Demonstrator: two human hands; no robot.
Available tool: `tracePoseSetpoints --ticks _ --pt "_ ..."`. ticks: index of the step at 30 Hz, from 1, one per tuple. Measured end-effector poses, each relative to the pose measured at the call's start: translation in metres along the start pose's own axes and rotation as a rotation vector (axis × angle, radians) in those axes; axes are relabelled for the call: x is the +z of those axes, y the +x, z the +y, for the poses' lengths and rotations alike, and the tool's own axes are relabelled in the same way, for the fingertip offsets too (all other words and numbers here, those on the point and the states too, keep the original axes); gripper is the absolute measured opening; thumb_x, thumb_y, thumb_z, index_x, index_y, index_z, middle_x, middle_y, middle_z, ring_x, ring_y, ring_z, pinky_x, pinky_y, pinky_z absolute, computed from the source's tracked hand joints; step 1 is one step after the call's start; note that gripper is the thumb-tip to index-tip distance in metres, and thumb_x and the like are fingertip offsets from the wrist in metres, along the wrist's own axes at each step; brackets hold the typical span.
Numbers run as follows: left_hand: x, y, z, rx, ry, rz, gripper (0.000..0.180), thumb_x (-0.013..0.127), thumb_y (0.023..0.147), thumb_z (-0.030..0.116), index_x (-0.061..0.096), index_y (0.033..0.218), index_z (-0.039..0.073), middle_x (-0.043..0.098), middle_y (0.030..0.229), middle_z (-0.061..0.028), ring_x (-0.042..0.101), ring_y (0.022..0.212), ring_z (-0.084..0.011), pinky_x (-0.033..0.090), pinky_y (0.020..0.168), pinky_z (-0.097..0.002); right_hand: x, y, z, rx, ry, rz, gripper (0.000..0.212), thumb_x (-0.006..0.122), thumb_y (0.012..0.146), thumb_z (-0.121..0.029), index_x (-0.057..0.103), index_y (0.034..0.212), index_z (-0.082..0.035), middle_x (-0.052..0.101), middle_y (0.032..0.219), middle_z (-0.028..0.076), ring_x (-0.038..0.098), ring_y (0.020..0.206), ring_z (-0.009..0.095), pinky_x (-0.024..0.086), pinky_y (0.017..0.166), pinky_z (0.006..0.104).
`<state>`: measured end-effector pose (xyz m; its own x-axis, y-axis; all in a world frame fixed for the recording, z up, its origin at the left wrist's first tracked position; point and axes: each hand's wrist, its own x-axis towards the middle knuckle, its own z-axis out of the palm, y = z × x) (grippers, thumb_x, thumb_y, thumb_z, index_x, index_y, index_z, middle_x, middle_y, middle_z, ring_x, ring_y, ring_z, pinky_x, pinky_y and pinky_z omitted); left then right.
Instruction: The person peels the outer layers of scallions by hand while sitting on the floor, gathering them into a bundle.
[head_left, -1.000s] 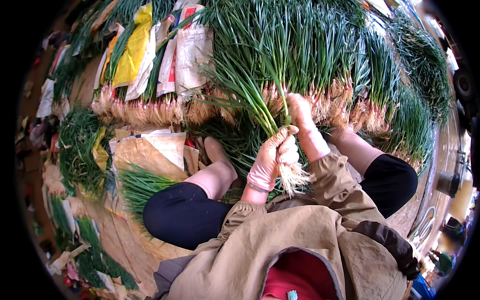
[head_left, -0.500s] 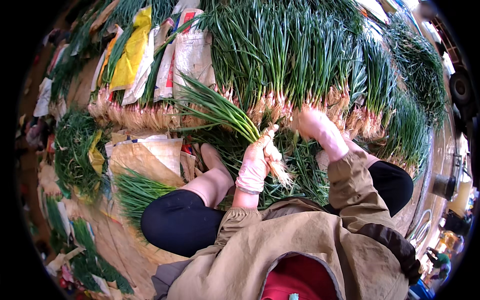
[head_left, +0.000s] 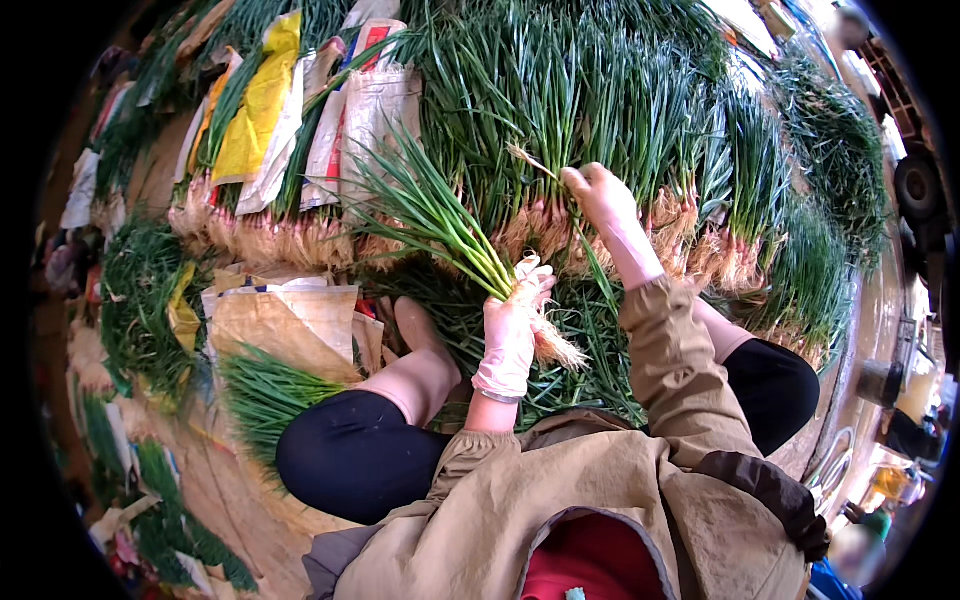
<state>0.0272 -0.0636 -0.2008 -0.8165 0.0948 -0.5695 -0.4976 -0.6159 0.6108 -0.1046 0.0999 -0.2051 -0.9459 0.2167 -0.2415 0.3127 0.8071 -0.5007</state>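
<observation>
My left hand (head_left: 512,325), in a pale pink glove, is closed round a bunch of green garlic (head_left: 455,235). The bunch's long leaves fan toward the upper left, and its stringy roots hang beside my fingers. Ahead and to the right, my right hand (head_left: 605,200), which looks bare, pinches a single green garlic stalk (head_left: 540,163). Its pale root end points to the upper left, and narrow leaves trail below the hand. Behind that hand stands a dense row of green garlic (head_left: 580,100), pinkish stems and tan roots facing me.
Loose green leaves (head_left: 590,370) lie between my legs. Folded woven sacks (head_left: 280,325) sit to the left, by more green garlic (head_left: 270,390) near my knee. Yellow and white sacks (head_left: 255,120) cover part of the row at far left. A wheel (head_left: 915,183) shows at far right.
My right hand has moved up and slightly left from the root ends, and a single stalk now shows in it. The left hand's bunch has tilted more upright.
</observation>
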Motion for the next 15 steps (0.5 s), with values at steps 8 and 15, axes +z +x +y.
tracePoseSetpoints --ticks 8,15 --pt "-0.011 0.007 0.002 0.010 -0.086 -0.066 0.033 0.049 0.089 0.011 0.049 0.120 -0.002 0.063 0.101 -0.0167 0.064 0.088 -0.0237 0.051 0.078 -0.0302 -0.006 -0.073 0.010 -0.179 -0.509 -0.627 0.035 0.049 0.089 -0.038 0.063 0.090 -0.006 0.062 0.076 0.011 0.061 0.072 0.020 0.050 0.069 0.0341" --pt "-0.002 0.005 -0.001 0.032 -0.001 -0.042 0.035 0.053 0.087 0.010 0.050 0.119 -0.004 0.062 0.104 -0.0165 0.063 0.092 -0.0234 0.049 0.079 -0.0280 0.006 0.012 0.003 0.068 -0.010 -0.149 0.046 0.041 0.093 -0.046 0.056 0.081 -0.004 0.054 0.065 0.008 0.052 0.060 0.015 0.046 0.062 0.0375"
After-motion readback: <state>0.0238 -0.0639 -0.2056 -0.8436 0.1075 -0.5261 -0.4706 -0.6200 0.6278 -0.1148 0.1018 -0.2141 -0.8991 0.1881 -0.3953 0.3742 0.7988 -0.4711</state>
